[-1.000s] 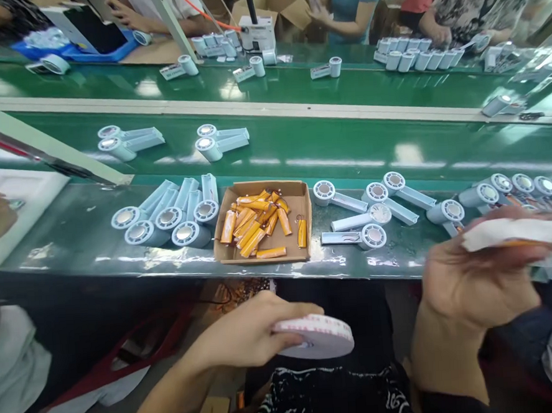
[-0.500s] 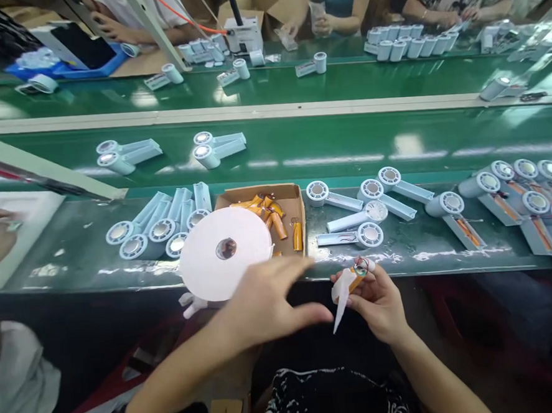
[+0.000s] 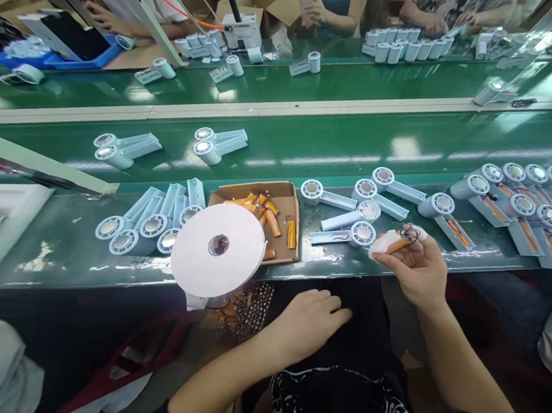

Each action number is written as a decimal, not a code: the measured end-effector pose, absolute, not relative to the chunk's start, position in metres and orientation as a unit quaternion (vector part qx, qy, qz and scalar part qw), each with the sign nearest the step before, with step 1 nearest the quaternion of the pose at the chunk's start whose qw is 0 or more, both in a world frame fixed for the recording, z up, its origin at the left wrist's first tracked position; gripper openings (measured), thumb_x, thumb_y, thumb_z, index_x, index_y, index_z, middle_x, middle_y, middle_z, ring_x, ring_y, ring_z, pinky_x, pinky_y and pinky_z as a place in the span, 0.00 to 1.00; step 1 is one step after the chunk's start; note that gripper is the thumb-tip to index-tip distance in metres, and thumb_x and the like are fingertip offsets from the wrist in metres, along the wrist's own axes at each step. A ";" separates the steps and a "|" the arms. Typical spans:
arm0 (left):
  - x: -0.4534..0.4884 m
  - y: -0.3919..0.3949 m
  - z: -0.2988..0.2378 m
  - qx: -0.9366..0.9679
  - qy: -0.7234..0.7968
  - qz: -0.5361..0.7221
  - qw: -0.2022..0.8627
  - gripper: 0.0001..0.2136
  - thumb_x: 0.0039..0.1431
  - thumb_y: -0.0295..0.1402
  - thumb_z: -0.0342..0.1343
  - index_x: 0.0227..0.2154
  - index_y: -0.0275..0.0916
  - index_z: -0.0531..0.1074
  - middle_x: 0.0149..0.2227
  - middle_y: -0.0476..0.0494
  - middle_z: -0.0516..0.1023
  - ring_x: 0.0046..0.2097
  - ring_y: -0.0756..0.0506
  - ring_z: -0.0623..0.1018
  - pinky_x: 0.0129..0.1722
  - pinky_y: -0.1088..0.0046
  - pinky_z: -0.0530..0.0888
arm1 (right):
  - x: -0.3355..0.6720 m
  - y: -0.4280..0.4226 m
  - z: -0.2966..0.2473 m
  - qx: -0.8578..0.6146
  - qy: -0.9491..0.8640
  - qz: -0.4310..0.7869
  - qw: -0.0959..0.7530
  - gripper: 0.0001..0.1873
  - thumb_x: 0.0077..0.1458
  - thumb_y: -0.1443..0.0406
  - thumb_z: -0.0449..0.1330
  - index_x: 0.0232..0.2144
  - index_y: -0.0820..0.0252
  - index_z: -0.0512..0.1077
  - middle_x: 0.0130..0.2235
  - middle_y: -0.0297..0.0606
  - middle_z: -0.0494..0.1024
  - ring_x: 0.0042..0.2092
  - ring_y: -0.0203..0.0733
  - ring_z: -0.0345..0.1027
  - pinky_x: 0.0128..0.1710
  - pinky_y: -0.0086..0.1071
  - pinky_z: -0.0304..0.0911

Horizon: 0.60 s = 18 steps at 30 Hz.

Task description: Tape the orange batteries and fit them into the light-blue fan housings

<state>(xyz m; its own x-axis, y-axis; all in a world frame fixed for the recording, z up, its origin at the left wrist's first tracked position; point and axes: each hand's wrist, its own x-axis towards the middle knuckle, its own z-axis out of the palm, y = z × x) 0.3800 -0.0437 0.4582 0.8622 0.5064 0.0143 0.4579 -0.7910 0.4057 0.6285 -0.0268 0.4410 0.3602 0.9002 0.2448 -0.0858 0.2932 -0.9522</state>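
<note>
My right hand (image 3: 413, 266) pinches an orange battery cell (image 3: 397, 243) with white tape on it and thin wires at its end, just above the green bench's near edge. My left hand (image 3: 311, 319) lies low over my lap with fingers stretched out and nothing in it. A white tape roll (image 3: 217, 250) lies flat, overlapping the left part of a cardboard tray (image 3: 291, 196) that holds several orange cells. Pale blue fan housings (image 3: 351, 214) lie to the right of the tray, close to my right hand.
More fan housings (image 3: 146, 220) are grouped left of the tray, and others with cells fitted (image 3: 519, 207) sit at the right. Pairs of housings (image 3: 216, 145) ride the green conveyor belt (image 3: 328, 141) beyond. Other people work across the line (image 3: 338, 3). A white tray (image 3: 15, 216) lies at far left.
My left hand set the tape roll flat by the tray, let go and dropped toward my lap. My right hand brought the taped cell in, then up and right toward the housings.
</note>
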 end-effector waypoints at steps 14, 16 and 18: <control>0.440 -0.019 0.421 0.825 0.506 0.231 0.103 0.26 0.61 0.54 0.64 0.53 0.40 0.72 0.53 0.34 0.71 0.48 0.37 0.79 0.42 0.62 0.80 | 0.605 -0.058 0.393 -0.424 -0.217 0.518 0.710 0.34 0.47 0.55 0.79 0.53 0.42 0.68 0.46 0.32 0.80 0.44 0.45 0.80 0.46 0.48 0.81; 0.434 -0.026 0.420 0.823 0.507 0.237 0.093 0.22 0.62 0.51 0.64 0.49 0.39 0.72 0.54 0.34 0.72 0.48 0.37 0.79 0.42 0.62 0.80 | 0.602 -0.072 0.393 -0.405 -0.225 0.566 0.682 0.35 0.47 0.53 0.79 0.53 0.42 0.69 0.43 0.33 0.82 0.39 0.47 0.81 0.44 0.51 0.81; 0.425 -0.029 0.423 0.838 0.483 0.233 0.098 0.16 0.65 0.46 0.62 0.46 0.40 0.71 0.52 0.36 0.75 0.46 0.39 0.80 0.41 0.64 0.80 | 0.599 -0.080 0.394 -0.378 -0.243 0.599 0.662 0.35 0.46 0.54 0.80 0.52 0.42 0.70 0.42 0.33 0.83 0.37 0.48 0.82 0.40 0.49 0.82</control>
